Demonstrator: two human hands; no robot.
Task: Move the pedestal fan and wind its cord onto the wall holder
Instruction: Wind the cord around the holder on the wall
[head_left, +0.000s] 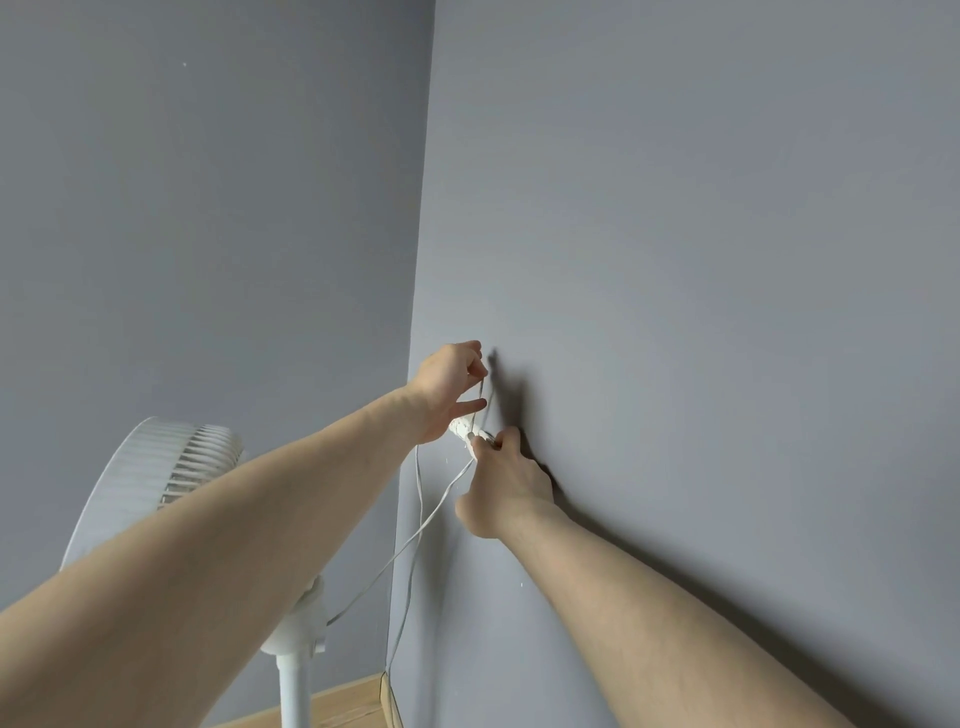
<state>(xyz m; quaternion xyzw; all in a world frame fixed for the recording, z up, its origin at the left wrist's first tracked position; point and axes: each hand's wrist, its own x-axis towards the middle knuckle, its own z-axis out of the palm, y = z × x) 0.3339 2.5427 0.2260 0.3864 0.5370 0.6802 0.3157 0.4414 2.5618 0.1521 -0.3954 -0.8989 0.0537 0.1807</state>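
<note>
Bare grey wall (701, 234) opens above my hands; below, slack cord (426, 519) and the fan head (156, 478) crowd the corner, holder seemingly hidden.

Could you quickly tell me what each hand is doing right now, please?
Left hand: pinching the white cord.
Right hand: fingers curled at the wall holder; seemingly gripping the cord.

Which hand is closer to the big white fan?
The left hand. It pinches the cord by the wall, on the side where the fan stands. The right hand grips the cord further right, away from the fan.
</note>
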